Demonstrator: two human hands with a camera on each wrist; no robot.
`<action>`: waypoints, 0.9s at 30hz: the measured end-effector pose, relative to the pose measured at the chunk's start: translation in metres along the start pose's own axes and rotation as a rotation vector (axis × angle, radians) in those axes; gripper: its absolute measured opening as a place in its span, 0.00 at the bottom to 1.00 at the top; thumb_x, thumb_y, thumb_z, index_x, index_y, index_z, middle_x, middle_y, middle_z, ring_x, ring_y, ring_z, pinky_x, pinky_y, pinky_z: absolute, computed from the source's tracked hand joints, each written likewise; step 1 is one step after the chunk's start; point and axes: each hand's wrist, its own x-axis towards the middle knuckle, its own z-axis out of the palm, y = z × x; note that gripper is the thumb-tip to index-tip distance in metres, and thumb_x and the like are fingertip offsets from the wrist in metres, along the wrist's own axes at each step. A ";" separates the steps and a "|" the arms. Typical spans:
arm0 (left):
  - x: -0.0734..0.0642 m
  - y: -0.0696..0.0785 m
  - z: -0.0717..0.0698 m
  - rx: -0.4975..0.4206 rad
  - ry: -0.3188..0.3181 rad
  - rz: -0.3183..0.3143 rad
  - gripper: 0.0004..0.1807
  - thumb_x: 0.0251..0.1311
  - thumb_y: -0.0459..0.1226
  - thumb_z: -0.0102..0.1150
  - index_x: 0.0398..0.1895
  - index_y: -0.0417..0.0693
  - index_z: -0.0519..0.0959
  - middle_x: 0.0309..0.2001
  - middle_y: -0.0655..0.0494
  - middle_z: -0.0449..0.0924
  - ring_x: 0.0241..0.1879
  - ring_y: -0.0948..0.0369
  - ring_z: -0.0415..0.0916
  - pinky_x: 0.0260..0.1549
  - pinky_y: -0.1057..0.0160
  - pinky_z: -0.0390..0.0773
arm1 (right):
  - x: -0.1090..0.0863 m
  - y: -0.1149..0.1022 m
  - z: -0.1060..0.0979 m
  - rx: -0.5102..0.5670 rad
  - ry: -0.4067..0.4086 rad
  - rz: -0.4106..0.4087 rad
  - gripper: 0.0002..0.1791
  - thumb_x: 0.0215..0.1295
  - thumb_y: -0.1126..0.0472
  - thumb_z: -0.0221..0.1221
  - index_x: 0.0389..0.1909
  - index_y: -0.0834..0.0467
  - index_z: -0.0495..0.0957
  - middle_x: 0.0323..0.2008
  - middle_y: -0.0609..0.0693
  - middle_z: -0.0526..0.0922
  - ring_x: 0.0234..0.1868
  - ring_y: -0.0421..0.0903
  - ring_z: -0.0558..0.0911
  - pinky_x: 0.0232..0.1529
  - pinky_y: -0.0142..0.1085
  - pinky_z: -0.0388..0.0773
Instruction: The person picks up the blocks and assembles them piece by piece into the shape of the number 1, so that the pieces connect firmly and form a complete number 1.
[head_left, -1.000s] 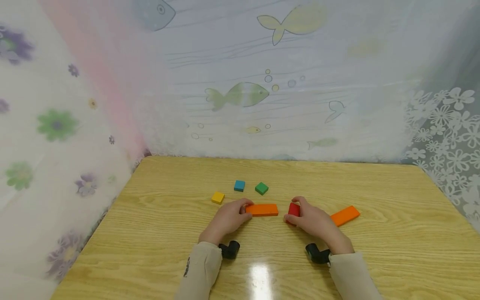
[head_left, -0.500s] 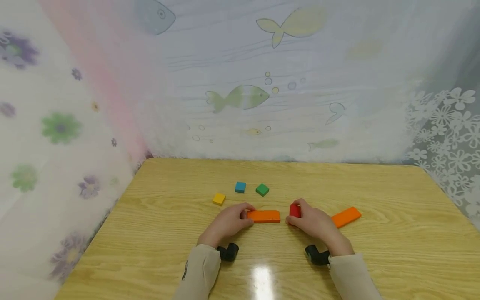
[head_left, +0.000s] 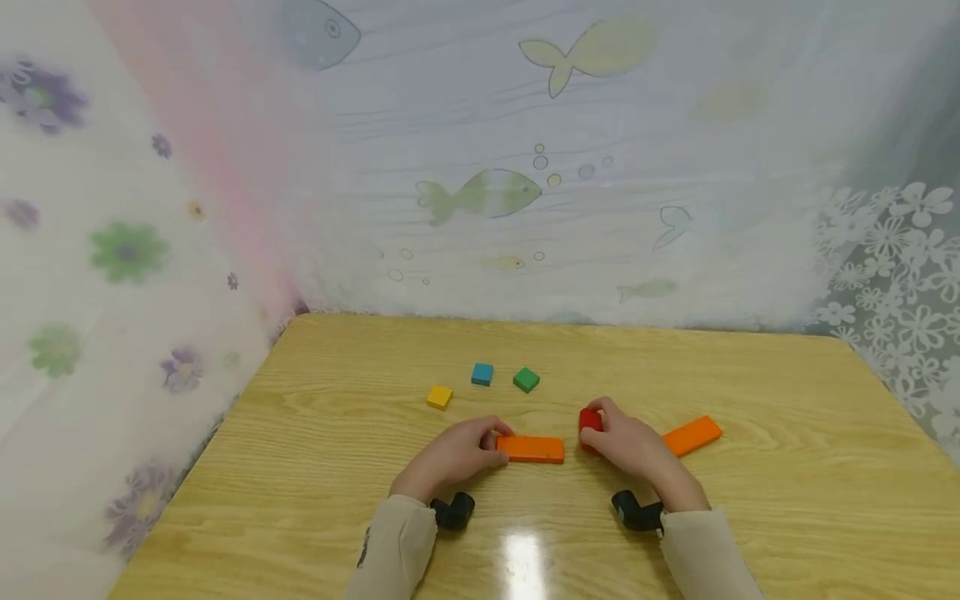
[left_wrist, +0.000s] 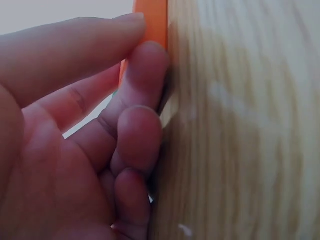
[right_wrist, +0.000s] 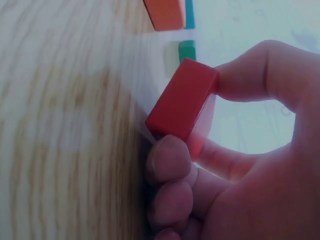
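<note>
Between the thumb and fingers of my left hand [head_left: 456,457] is the left end of a long orange block [head_left: 532,449], lying flat along the table. In the left wrist view, only a part of this orange block [left_wrist: 154,20] shows beyond the fingertips. My right hand [head_left: 628,443] pinches a small red block [head_left: 589,422], just right of the orange one and apart from it. The right wrist view has the red block [right_wrist: 185,100] tilted against the table surface. A second orange block [head_left: 694,434] lies slanted behind the right wrist, partly hidden.
Beyond the hands lie a yellow block [head_left: 440,397], a blue block [head_left: 482,374] and a green block [head_left: 527,380]. Black wrist cameras [head_left: 454,512] sit by both sleeves. Patterned curtains [head_left: 480,275] border the wooden table [head_left: 337,367] at the back and left.
My left hand has drawn the long orange block toward me and slightly right. The right hand stays almost in place, its thumb shifted on the red block.
</note>
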 end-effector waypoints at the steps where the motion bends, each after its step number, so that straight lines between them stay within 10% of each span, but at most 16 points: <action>1: -0.001 0.000 0.000 -0.004 -0.003 -0.005 0.13 0.56 0.42 0.58 0.45 0.59 0.73 0.25 0.57 0.69 0.23 0.62 0.64 0.26 0.64 0.63 | 0.000 0.001 0.001 0.011 -0.002 -0.003 0.27 0.58 0.50 0.50 0.57 0.56 0.61 0.44 0.53 0.75 0.30 0.45 0.72 0.31 0.38 0.68; 27: -0.028 0.004 0.006 0.000 -0.070 -0.002 0.13 0.53 0.43 0.60 0.43 0.61 0.74 0.25 0.60 0.70 0.22 0.63 0.64 0.23 0.66 0.63 | 0.001 0.004 -0.002 0.061 -0.012 -0.032 0.26 0.61 0.51 0.46 0.59 0.56 0.61 0.50 0.58 0.73 0.34 0.46 0.73 0.34 0.39 0.69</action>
